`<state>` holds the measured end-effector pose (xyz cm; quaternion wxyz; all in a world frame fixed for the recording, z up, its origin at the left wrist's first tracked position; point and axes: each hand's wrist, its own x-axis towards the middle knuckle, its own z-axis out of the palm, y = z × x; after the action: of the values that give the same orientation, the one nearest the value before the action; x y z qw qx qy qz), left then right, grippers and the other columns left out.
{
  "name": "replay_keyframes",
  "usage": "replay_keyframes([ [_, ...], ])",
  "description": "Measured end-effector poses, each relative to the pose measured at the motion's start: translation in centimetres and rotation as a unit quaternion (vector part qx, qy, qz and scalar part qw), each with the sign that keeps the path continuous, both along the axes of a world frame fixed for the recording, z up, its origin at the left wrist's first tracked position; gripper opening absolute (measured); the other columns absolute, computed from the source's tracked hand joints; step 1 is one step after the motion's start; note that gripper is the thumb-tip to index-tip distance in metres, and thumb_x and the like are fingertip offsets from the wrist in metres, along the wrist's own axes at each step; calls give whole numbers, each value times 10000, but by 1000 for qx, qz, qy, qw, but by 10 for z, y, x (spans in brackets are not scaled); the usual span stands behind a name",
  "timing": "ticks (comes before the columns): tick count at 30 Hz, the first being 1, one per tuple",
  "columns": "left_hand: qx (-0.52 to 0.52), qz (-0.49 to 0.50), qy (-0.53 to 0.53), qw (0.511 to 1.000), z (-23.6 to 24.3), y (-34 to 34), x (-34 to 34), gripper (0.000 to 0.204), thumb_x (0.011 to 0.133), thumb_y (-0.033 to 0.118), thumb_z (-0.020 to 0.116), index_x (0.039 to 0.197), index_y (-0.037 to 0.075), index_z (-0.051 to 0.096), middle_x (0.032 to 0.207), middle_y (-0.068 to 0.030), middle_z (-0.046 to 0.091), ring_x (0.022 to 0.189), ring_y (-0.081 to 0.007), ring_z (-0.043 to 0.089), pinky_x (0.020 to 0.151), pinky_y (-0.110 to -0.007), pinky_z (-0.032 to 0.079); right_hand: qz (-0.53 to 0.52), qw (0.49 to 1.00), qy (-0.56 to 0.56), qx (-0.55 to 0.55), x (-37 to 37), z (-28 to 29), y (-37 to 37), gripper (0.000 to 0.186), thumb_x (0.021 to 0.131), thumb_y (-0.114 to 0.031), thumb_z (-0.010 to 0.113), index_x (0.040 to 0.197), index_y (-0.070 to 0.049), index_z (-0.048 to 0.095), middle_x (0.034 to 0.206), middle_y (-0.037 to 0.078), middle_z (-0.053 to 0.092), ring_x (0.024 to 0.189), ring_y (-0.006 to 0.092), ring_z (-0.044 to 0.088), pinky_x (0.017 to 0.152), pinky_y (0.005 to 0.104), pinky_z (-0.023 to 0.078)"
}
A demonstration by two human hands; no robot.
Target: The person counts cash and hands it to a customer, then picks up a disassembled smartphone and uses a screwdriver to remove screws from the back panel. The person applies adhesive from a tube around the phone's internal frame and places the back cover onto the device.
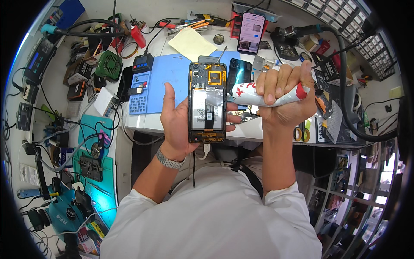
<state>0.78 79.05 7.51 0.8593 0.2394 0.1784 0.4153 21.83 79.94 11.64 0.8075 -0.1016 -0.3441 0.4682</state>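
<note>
My left hand (174, 123) supports a smartphone with its back cover off (208, 137), the thumb raised off to the left and the fingertips showing past its right edge. The phone's silver battery (200, 108), ribbon cable and upper camera lenses face up. In my right hand (286, 86) a crumpled white tube with red printing (252, 94) is squeezed, fingers wrapped round it. Its narrow end points left, close beside the phone's right edge; whether they touch I cannot tell. Behind the phone, a blue work mat (166, 71) covers part of the white bench.
A phone with a lit screen (251, 32) stands upright at the back. Another dark phone (239, 71) lies behind the tube. A yellow cloth (192, 44), a green fan-like device (108, 65) and a teal microscope (64, 213) are around. A thick black hose (343, 86) curves down the right side.
</note>
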Motion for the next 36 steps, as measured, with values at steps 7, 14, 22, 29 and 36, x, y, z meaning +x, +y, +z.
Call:
replay_keyframes([
  [7,-8,53,-20,998,-1,10,-1,1082,1007,863,160,1497,-45,486,1333,-360,658,1102,-475,741,935,-595,639,25,1000,8,-11,-9,-10,-11,616,1179,-369,347,636,-97,450,567,68,446,410,235,545,524,425,552],
  [14,8,62,-16,998,-1,21,-5,1093,1012,856,143,1521,-57,463,1337,-382,647,1149,-486,724,951,-573,628,39,999,-10,-7,-13,-16,-19,606,1176,-371,355,649,-93,460,578,68,450,417,230,554,538,415,558],
  [22,24,71,0,997,-2,25,-3,1134,992,881,142,1532,-69,445,1343,-385,640,1156,-519,711,975,-583,614,65,998,-5,-15,-15,-16,-25,600,1178,-361,339,655,-94,464,586,66,455,430,224,561,553,417,559],
  [29,28,75,-9,997,-8,28,-4,1156,981,893,120,1531,-70,445,1346,-376,642,1124,-514,720,957,-590,619,80,996,-4,-29,-18,-16,-30,598,1180,-353,338,657,-94,465,585,63,463,445,225,577,548,412,561],
  [36,14,66,-34,997,-13,28,0,1157,974,905,106,1515,-51,468,1339,-371,649,1103,-484,734,959,-574,622,110,993,11,-41,-28,-15,-28,615,1182,-341,342,636,-88,465,578,71,465,436,233,580,536,417,563],
])
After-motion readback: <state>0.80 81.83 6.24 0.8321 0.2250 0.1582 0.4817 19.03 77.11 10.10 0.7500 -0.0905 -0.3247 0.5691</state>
